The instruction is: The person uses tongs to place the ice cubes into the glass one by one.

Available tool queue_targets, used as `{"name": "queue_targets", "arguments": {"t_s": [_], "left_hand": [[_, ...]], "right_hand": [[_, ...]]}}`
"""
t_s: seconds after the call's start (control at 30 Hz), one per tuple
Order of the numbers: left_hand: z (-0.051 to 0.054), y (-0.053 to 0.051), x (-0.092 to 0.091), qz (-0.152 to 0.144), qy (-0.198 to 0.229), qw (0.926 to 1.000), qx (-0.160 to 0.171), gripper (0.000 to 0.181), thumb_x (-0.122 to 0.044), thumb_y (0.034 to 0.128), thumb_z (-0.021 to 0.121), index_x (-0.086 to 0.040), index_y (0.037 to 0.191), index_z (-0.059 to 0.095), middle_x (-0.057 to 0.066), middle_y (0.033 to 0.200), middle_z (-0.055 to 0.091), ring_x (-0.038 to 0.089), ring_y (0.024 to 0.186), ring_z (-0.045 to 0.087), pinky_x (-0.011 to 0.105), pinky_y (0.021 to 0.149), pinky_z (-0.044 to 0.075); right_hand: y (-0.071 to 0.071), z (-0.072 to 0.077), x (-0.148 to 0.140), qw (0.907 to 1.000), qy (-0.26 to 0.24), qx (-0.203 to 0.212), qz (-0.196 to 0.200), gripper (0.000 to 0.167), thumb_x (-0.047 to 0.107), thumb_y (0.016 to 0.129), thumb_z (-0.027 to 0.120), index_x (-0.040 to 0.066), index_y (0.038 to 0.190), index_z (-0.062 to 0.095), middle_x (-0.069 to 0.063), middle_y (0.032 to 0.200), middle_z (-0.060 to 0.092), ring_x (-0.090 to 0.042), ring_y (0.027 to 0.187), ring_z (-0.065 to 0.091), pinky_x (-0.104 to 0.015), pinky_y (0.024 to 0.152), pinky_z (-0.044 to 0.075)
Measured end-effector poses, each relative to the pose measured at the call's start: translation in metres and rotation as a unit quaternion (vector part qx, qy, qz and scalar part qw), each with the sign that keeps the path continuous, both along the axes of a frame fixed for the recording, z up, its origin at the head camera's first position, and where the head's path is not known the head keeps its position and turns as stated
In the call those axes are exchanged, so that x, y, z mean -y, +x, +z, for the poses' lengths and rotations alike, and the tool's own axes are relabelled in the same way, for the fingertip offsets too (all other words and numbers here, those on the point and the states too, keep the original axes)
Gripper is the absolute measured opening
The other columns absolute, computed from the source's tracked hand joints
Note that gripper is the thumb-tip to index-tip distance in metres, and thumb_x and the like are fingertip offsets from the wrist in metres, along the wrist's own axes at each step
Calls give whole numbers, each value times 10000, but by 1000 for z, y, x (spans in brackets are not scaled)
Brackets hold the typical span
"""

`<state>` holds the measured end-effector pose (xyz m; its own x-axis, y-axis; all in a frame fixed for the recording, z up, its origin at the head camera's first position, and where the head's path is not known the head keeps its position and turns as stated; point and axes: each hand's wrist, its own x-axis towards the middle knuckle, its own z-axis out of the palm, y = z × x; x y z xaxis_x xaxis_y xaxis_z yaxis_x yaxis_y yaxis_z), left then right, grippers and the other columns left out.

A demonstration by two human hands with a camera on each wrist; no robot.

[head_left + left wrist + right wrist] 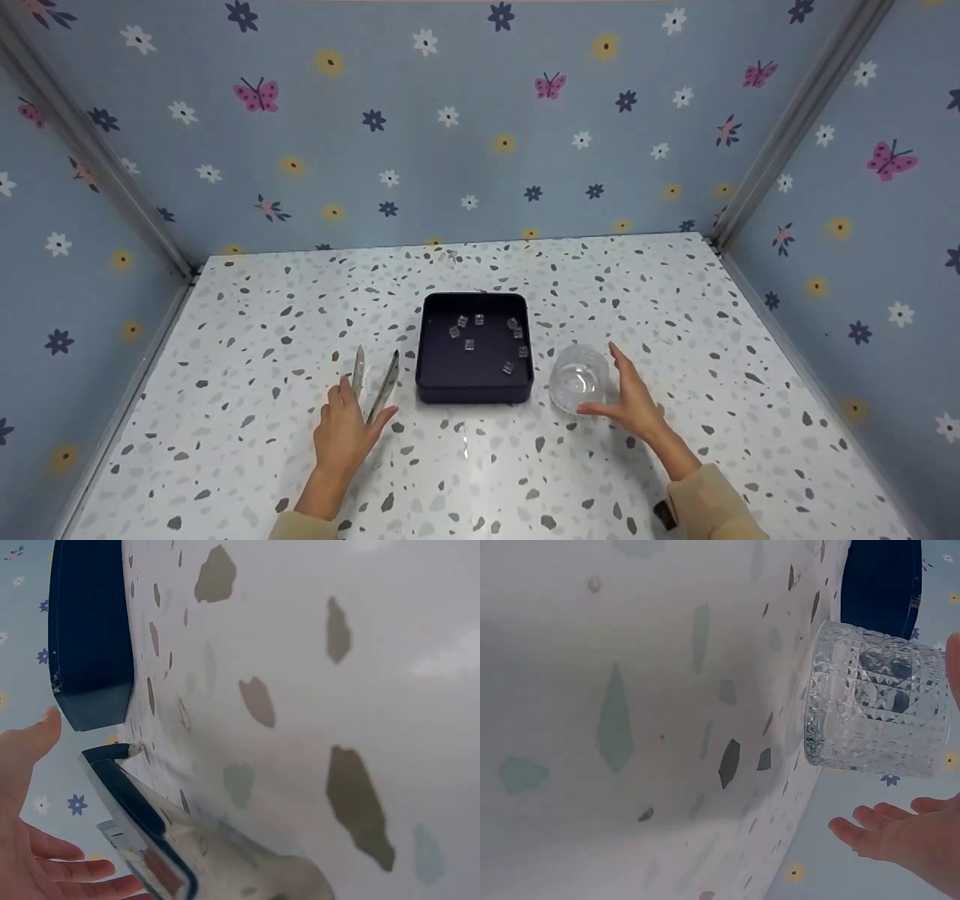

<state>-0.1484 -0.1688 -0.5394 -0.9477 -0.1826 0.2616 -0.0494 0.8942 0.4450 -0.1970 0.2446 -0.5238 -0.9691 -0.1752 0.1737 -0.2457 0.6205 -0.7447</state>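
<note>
Beige sleeves (712,501) at bottom edge. Left hand (343,435), lower left of centre: thumb and fingers spread either side of the tongs (385,386), no grip seen; contact cannot be told. Tongs lie with arms apart, tips toward top of frame. Right hand (636,407), lower right: spread wide beside the glass (579,381), not gripping; thumb contact unclear. Glass stands upright, right of the dark tray (474,393) at centre. Tray holds several clear cubes (469,345). Flowered wall (450,75) fills the top.
</note>
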Motion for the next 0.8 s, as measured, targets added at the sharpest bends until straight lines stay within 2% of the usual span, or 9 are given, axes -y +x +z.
{"name": "queue_targets", "arguments": {"t_s": [0.27,0.37,0.57,0.8], "left_hand": [[-8,-1,1,26,9,9999,-157,773,-356,708,723,172,1154,378,271,906,480,414,682,550,488,518,446],[-10,-1,0,68,12,10000,-61,665,-312,714,729,150,1060,398,232,815,470,391,619,545,464,491,439],[-10,-2,0,297,23,9992,247,546,-298,733,711,115,931,413,209,745,471,402,593,546,466,476,427],[-10,-1,0,391,-96,9985,358,512,-321,742,694,103,849,428,204,662,492,414,565,549,462,455,415]], "right_hand": [[-4,-6,4,9984,-254,503,-84,1144,326,545,827,39,1401,126,-221,1400,224,-374,1245,271,-489,979,245],[-6,-9,6,9969,-366,691,-88,1148,289,540,839,53,1403,120,-208,1410,210,-375,1244,271,-499,963,266],[-10,-13,10,9972,-362,647,10,1159,262,519,852,40,1398,129,-240,1399,215,-381,1263,230,-500,981,230],[-13,-14,12,9968,-374,702,-88,1142,302,514,847,65,1397,163,-227,1383,269,-375,1253,258,-499,987,218]]}}
